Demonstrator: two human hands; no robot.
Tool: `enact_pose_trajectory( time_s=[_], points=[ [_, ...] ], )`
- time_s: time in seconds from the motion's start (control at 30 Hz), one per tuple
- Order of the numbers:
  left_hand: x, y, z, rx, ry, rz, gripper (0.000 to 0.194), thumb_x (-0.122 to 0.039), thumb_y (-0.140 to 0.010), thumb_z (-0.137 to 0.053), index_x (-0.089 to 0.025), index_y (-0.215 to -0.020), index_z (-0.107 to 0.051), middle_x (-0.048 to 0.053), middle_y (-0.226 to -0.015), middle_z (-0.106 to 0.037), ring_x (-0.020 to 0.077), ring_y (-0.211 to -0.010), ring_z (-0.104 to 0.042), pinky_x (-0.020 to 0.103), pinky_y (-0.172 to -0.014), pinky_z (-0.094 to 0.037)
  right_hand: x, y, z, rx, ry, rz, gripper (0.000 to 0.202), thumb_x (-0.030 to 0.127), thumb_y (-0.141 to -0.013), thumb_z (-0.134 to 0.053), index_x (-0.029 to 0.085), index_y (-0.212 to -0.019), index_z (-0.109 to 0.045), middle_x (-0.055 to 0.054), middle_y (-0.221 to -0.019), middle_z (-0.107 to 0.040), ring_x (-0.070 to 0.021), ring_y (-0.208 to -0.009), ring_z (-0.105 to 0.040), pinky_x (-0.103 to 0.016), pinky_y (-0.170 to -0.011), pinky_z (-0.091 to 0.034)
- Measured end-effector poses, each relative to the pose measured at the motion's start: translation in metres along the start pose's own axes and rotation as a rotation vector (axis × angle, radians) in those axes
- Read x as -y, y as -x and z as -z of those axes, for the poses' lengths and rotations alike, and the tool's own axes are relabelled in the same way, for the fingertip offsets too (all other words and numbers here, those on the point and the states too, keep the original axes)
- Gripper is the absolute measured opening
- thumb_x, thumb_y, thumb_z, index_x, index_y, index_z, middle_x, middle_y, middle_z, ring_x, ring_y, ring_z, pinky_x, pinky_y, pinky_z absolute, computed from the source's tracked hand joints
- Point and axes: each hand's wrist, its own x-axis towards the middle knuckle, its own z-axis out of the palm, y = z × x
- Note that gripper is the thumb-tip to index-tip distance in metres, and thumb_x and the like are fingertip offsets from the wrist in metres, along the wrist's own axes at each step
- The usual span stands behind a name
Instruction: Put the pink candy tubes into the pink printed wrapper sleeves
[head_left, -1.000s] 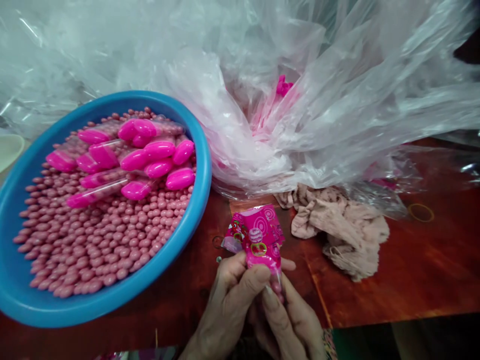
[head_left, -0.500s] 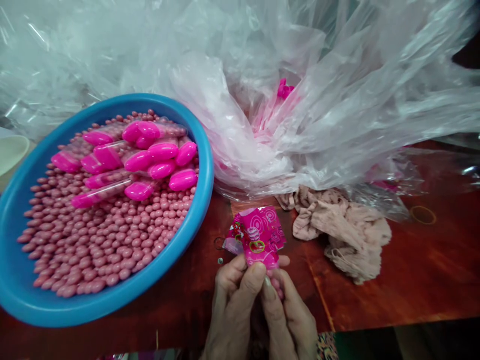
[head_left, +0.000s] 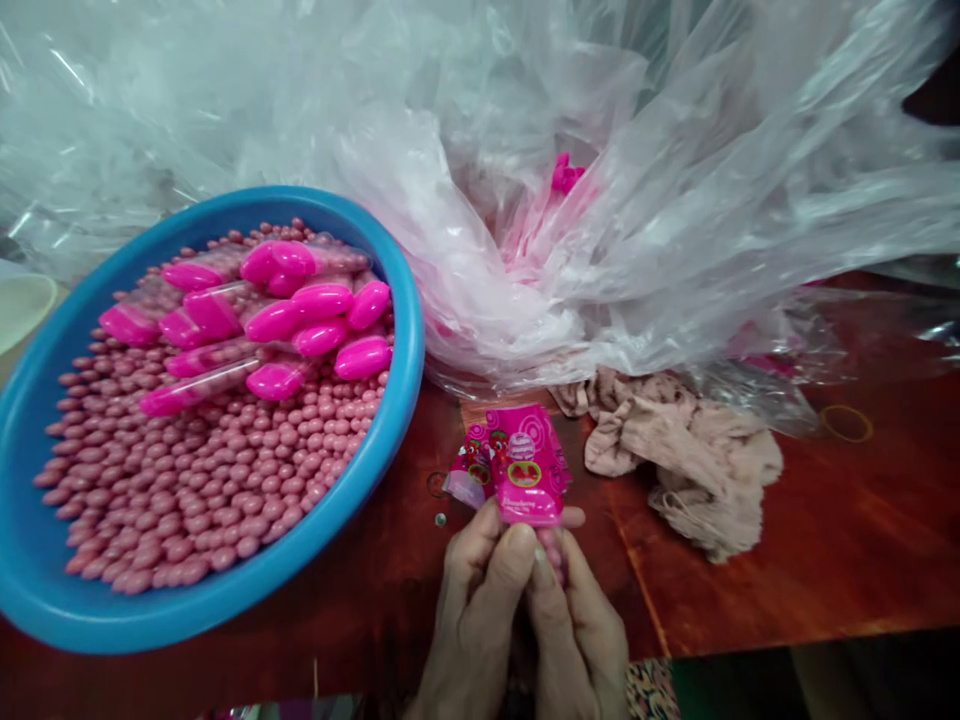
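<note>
Both hands are together near the table's front edge. My left hand (head_left: 480, 590) pinches the lower edge of a glossy pink printed wrapper (head_left: 531, 490), thumb on top. Close against it, my right hand (head_left: 576, 620) is closed on a candy tube (head_left: 553, 548); its pink balls show between the fingers, and the rest is hidden. More pink wrappers (head_left: 469, 465) lie on the table just behind. To the left, a blue basin (head_left: 411, 350) holds many round pink candies (head_left: 202, 490), with several pink-capped clear tubes (head_left: 322, 300) of candies lying on them.
Large crumpled clear plastic bags (head_left: 510, 330) fill the back, with pink items inside. A beige cloth (head_left: 690, 450) and a rubber band (head_left: 846, 424) lie to the right on the reddish-brown table (head_left: 787, 570). A pale bowl (head_left: 22, 305) stands at far left.
The wrapper in my hands now sits straighter and flatter, with its print facing up more clearly. Both hands stay close together in nearly the same place.
</note>
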Motion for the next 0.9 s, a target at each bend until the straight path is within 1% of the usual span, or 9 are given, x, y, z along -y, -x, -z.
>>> enact_pose_trajectory(
  time_s=[0.07,0.17,0.23,0.33,0.43,0.53,0.67,0.77,0.9],
  points=[
    [-0.004,-0.003,0.002,0.06,0.036,0.001,0.029,-0.039,-0.081,-0.062,-0.019,-0.099,-0.072,0.006,-0.091,-0.073,0.0175,-0.084,-0.062,0.027,-0.083,-0.047,0.0,-0.002,0.006,0.028,0.082,0.115,0.031,0.038,-0.095,-0.04,0.023,-0.104,-0.066,-0.002,-0.071,-0.07,-0.0161,-0.056,-0.065,-0.02,-0.05,-0.05],
    [-0.009,-0.008,0.007,0.092,0.025,-0.06,0.028,-0.039,-0.085,-0.057,-0.014,-0.088,-0.071,0.004,-0.071,-0.067,0.0122,-0.064,-0.057,0.022,-0.063,-0.048,0.003,-0.01,0.022,0.088,0.25,0.353,0.023,0.029,-0.094,-0.045,0.024,-0.102,-0.066,-0.001,-0.08,-0.07,-0.0144,-0.067,-0.067,-0.018,-0.061,-0.051],
    [-0.012,-0.01,0.011,0.11,-0.007,-0.083,0.028,-0.038,-0.086,-0.055,-0.013,-0.088,-0.068,0.003,-0.068,-0.064,0.0109,-0.057,-0.055,0.02,-0.053,-0.046,0.007,-0.019,0.031,0.04,0.296,0.443,0.022,0.023,-0.092,-0.048,0.023,-0.106,-0.064,-0.003,-0.089,-0.067,-0.0143,-0.078,-0.066,-0.02,-0.07,-0.05],
    [-0.012,-0.008,0.013,0.207,-0.052,-0.059,0.027,-0.036,-0.087,-0.053,-0.014,-0.097,-0.066,0.002,-0.067,-0.063,0.0101,-0.051,-0.054,0.019,-0.044,-0.044,0.018,-0.033,0.03,0.057,0.193,0.333,0.025,0.032,-0.092,-0.048,0.019,-0.101,-0.068,-0.008,-0.101,-0.062,-0.0186,-0.088,-0.063,-0.027,-0.075,-0.052],
    [-0.009,-0.007,0.013,0.218,-0.061,-0.1,0.028,-0.038,-0.088,-0.052,-0.014,-0.097,-0.064,0.001,-0.064,-0.061,0.0081,-0.046,-0.051,0.017,-0.041,-0.041,0.023,-0.039,0.016,0.195,-0.077,0.017,0.033,0.042,-0.089,-0.052,0.018,-0.075,-0.07,-0.005,-0.085,-0.062,-0.0122,-0.058,-0.057,-0.022,-0.047,-0.048],
    [-0.008,-0.006,0.01,0.162,-0.028,-0.099,0.026,-0.038,-0.087,-0.054,-0.014,-0.093,-0.061,-0.002,-0.06,-0.058,0.0062,-0.044,-0.048,0.015,-0.039,-0.038,0.02,-0.034,0.003,0.152,-0.266,-0.158,0.036,0.046,-0.085,-0.058,0.018,-0.066,-0.069,-0.002,-0.08,-0.061,-0.005,-0.04,-0.042,-0.019,-0.031,-0.034],
    [-0.012,-0.007,0.006,0.085,-0.004,-0.082,0.024,-0.04,-0.085,-0.056,-0.017,-0.091,-0.055,-0.007,-0.053,-0.051,0.0034,-0.039,-0.04,0.011,-0.036,-0.031,0.009,-0.019,-0.006,-0.097,-0.273,-0.088,0.025,0.043,-0.081,-0.063,0.022,-0.077,-0.075,-0.006,-0.095,-0.066,-0.0156,-0.068,-0.062,-0.023,-0.052,-0.049],
    [-0.016,-0.01,0.005,0.076,-0.018,-0.061,0.025,-0.04,-0.083,-0.059,-0.017,-0.089,-0.051,-0.007,-0.055,-0.052,0.0026,-0.04,-0.04,0.01,-0.037,-0.031,0.002,-0.019,-0.002,-0.061,-0.332,-0.101,0.023,0.043,-0.081,-0.064,0.022,-0.082,-0.076,-0.006,-0.095,-0.067,-0.0162,-0.071,-0.063,-0.024,-0.058,-0.052],
    [-0.017,-0.015,0.007,0.1,-0.061,-0.028,0.025,-0.04,-0.083,-0.058,-0.017,-0.087,-0.05,-0.005,-0.056,-0.056,0.0034,-0.039,-0.042,0.011,-0.035,-0.03,0.004,-0.035,0.01,0.032,-0.452,-0.118,0.027,0.047,-0.081,-0.064,0.022,-0.085,-0.074,-0.006,-0.099,-0.066,-0.0186,-0.09,-0.063,-0.025,-0.076,-0.052]
  ],
)
